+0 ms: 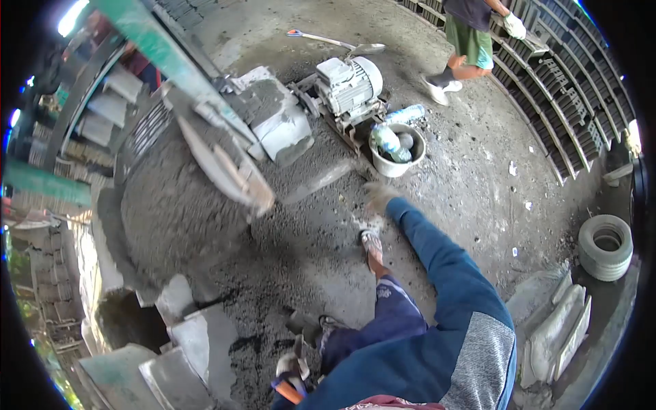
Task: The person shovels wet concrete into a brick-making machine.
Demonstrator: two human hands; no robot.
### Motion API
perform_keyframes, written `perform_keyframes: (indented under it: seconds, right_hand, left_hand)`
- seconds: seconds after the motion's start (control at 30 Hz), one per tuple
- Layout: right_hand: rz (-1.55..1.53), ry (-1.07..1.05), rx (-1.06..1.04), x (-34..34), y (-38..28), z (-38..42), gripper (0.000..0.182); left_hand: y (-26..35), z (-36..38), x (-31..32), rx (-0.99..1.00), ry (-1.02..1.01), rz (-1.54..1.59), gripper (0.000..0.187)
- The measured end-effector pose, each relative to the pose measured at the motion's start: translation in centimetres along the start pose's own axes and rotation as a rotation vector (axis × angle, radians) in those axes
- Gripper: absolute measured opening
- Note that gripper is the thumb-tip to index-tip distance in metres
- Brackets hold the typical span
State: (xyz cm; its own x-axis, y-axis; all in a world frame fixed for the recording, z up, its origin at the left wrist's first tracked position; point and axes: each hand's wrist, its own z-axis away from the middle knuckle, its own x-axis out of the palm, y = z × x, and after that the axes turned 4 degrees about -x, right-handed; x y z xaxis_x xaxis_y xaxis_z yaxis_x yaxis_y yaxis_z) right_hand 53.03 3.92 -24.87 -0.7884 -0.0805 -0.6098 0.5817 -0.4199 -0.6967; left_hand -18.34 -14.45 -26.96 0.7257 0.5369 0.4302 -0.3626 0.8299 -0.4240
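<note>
Low in the view, my left hand point(288, 367) is closed round a tool with an orange and blue handle point(290, 391); a narrow grey part sticks up beside the fingers. My right hand point(380, 198) reaches out over the floor, below the white bucket point(391, 166). Motion smears its fingers, so their shape and anything in them cannot be made out. To the left lies a large heap of wet grey mix point(181, 212), and a blurred board-like piece point(219, 167) stands over its right side.
An electric motor point(350, 85) stands behind the bucket, with a shovel point(335, 42) farther back. A co-worker point(470, 41) walks at the upper right by stacked racks point(560, 89). Tyres point(605, 247) lie at right. Grey slabs point(188, 342) surround a dark hole point(130, 320) at lower left.
</note>
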Motion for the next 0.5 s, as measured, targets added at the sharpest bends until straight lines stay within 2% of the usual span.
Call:
perform_keyframes:
  seconds: [0.07, 0.1, 0.17, 0.2, 0.23, 0.27, 0.33, 0.37, 0.43, 0.47, 0.5]
  right_hand:
    - [-0.048, -0.230, -0.230, 5.6, -15.3, 12.5, 0.071]
    - [-0.054, -0.256, -0.562, 10.1, -19.2, 16.5, 0.072]
    - [-0.253, -0.795, -0.330, 13.1, -30.3, 26.4, 0.085]
    - [-0.192, -0.733, -0.403, 16.7, -32.6, 29.3, 0.092]
    - [-0.255, -0.653, -0.450, 18.4, -34.8, 32.0, 0.090]
    - [-0.085, -0.509, -0.451, 20.6, -35.9, 33.9, 0.080]
    - [-0.220, -0.457, -0.344, 20.5, -36.7, 35.2, 0.073]
    - [-0.281, -0.401, -0.354, 20.4, -36.3, 35.7, 0.067]
    - [-0.405, -0.291, -0.368, 18.9, -33.8, 36.7, 0.055]
    - [-0.462, -0.224, -0.444, 15.7, -33.1, 37.9, 0.053]
    - [-0.516, -0.173, -0.527, 11.6, -32.5, 39.6, 0.051]
  left_hand:
    - [1.9, -1.8, -4.0, -0.028, -0.281, 0.081, 0.037]
    - [1.6, -1.8, -4.4, 0.018, -0.311, 0.080, 0.033]
    - [1.4, -2.4, -3.4, 0.147, -0.307, 0.023, 0.027]
    - [1.1, -2.8, -2.4, 0.227, -0.295, -0.013, 0.023]
    - [0.7, -3.1, -1.5, 0.307, -0.274, -0.052, 0.020]
    - [0.4, -3.4, -0.2, 0.400, -0.251, -0.100, 0.017]
    - [0.0, -4.1, 2.0, 0.616, -0.166, -0.244, 0.011]
    - [-0.3, -4.2, 3.1, 0.719, -0.113, -0.323, 0.009]
    - [-1.3, -4.2, 4.9, 0.727, -0.071, -0.266, 0.009]
    - [-2.9, -2.3, 7.0, 0.531, -0.147, 0.059, 0.011]
    - [-6.0, 0.9, 11.1, 0.574, -0.116, 0.175, 0.018]
